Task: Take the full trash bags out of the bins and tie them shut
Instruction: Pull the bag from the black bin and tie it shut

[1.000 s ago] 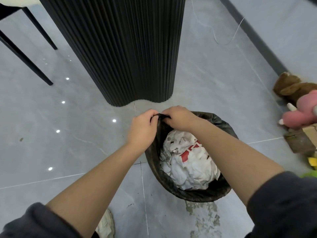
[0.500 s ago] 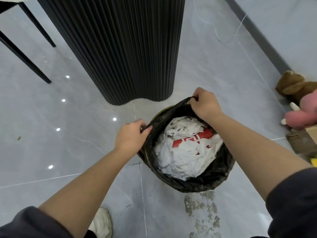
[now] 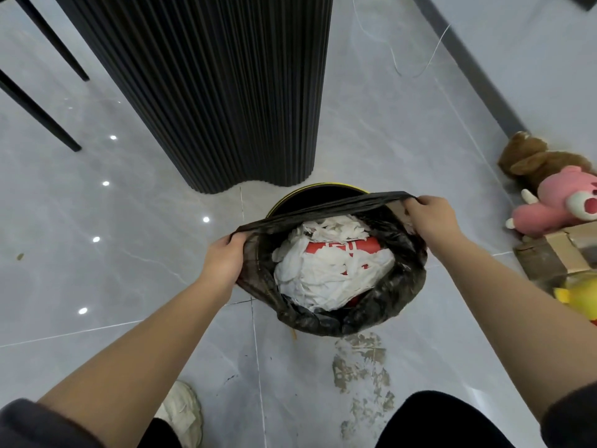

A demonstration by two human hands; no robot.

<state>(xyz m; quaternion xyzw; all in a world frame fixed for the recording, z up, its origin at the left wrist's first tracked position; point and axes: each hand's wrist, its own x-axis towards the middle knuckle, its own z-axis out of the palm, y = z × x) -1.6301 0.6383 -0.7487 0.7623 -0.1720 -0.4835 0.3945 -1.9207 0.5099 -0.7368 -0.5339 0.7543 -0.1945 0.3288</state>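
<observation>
Both forearms reach forward and down, well apart. The left hand (image 3: 223,263) curls its fingers round the near-left edge of one black trash bag (image 3: 399,295). The right hand (image 3: 429,221) pinches the far-right edge. The edge is taut between them. The bag holds white paper (image 3: 323,273) and overlaps one yellow-rimmed bin (image 3: 323,186). Whether it is clear of the bin cannot be told. One brown plush toy (image 3: 533,160) and one pink plush toy (image 3: 562,198) lie right.

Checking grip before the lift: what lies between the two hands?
Head view: the trash bag rim stretches from the left hand to the right hand, with white paper waste just below.
</observation>
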